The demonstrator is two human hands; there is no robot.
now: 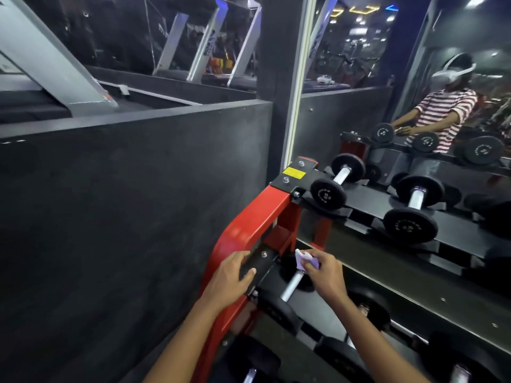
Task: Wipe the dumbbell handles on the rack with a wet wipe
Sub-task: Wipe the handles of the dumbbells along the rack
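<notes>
A red and black dumbbell rack (249, 230) stands against a mirror. On its middle shelf lies a small dumbbell with a silver handle (290, 288). My right hand (323, 272) pinches a folded pale purple wet wipe (302, 259) against the far end of that handle. My left hand (232, 277) grips the black end bracket of the middle shelf beside the red upright. Two dumbbells (336, 181) (414, 205) sit on the top shelf. More dumbbells (367, 313) lie lower down, partly behind my arms.
A dark grey wall panel (124, 217) fills the left. The mirror (414, 92) behind the rack reflects a person in a striped shirt and the rack. Treadmills (55, 64) stand beyond the panel at upper left.
</notes>
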